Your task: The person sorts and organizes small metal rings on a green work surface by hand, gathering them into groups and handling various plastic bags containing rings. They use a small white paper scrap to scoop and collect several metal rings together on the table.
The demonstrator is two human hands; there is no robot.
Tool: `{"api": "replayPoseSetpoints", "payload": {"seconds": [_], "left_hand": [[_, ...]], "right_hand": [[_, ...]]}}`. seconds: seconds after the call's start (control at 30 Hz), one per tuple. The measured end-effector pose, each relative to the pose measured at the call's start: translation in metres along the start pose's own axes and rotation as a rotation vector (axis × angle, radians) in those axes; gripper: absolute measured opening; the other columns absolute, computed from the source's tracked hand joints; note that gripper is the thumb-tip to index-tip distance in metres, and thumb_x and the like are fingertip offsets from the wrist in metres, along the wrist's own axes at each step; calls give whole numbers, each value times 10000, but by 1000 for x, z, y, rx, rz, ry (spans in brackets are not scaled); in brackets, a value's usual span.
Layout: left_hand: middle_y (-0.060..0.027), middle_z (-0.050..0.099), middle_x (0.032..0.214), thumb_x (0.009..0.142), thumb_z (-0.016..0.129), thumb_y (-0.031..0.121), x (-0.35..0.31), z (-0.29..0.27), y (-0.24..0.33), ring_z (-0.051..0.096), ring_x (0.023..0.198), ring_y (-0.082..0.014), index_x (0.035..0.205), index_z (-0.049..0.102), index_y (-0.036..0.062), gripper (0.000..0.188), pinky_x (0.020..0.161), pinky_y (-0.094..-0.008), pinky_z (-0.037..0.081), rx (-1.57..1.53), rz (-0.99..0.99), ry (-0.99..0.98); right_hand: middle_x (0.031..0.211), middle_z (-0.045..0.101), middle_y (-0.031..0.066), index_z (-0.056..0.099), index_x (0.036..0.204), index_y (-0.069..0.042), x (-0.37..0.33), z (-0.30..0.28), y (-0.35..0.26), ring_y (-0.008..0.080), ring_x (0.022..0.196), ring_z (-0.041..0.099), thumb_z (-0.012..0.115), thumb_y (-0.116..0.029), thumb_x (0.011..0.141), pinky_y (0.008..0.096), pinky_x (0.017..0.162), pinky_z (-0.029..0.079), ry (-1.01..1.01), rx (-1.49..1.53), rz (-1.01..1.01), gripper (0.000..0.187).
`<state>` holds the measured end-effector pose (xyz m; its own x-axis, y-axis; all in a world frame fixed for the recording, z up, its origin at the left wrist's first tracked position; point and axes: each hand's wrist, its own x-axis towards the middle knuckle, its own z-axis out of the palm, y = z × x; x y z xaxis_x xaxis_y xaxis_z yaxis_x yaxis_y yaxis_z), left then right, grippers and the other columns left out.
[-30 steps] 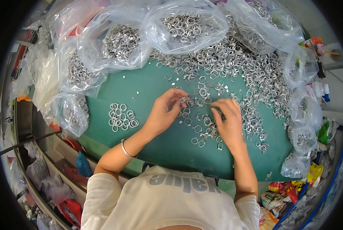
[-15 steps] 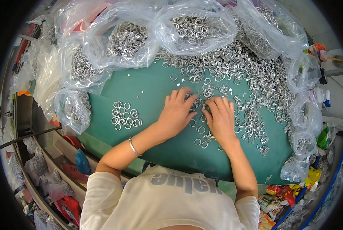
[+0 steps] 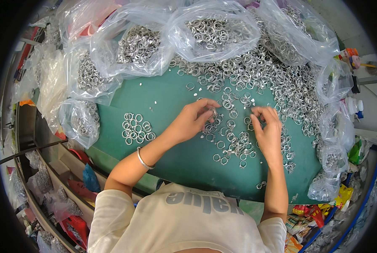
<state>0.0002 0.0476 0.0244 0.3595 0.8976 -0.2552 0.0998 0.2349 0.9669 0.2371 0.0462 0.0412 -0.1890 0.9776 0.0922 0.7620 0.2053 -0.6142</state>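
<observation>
Several rings (image 3: pixel 227 104) lie between left hand (image 3: pixel 195 117) and right hand (image 3: pixel 268 126).

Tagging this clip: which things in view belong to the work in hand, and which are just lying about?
Part of the work:
- loose metal rings
- left hand, at the rings
- right hand, thumb and forefinger apart
- ring group at left
- green tabletop
- clear ring bags, probably

Apparently lying about:
- blue bundle, lower left
- yellow packet, lower right
- green packet, right

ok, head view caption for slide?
Left hand and right hand among silvery rings on a green tabletop, clear bags around.
</observation>
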Motion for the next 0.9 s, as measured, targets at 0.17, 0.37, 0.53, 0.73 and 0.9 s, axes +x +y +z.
{"api": "replayPoseSetpoints", "payload": {"seconds": [0.17,0.37,0.53,0.73,0.9], "left_hand": [[-55,604,925,945,447,43,9,-4,5,553,804,-98,1149,549,-13,235,676,-217,466,-38,-44,31],[-71,582,1016,872,432,-75,-2,-9,-5,561,904,-139,1164,555,-2,325,805,-250,461,206,119,78],[-102,520,1170,786,411,-159,-7,-13,-3,547,973,-149,1164,564,8,440,818,-267,465,218,168,2],[-127,582,1069,793,502,-105,-6,-6,7,586,972,-263,1111,582,11,348,793,-342,484,485,238,-36],[-141,595,925,790,600,-12,12,11,7,575,841,-336,1041,599,8,252,718,-401,475,804,377,136]], "right_hand": [[1312,433,107,463,1266,-70,18,28,-18,322,1232,362,759,-210,695,426,1011,279,-104,-104,-215,658],[1049,586,71,615,1000,-39,-3,25,-7,252,983,524,712,-76,709,358,849,385,-232,7,-286,309],[779,615,78,650,875,-25,-22,-6,-8,241,761,566,700,-44,725,340,750,417,-293,236,-244,159],[727,578,65,657,861,-32,-6,1,-8,246,671,523,692,-18,723,345,718,419,-106,187,-13,144],[903,575,70,648,887,-38,22,35,-13,268,851,508,667,-2,719,378,772,401,-16,-66,-316,173]]}}
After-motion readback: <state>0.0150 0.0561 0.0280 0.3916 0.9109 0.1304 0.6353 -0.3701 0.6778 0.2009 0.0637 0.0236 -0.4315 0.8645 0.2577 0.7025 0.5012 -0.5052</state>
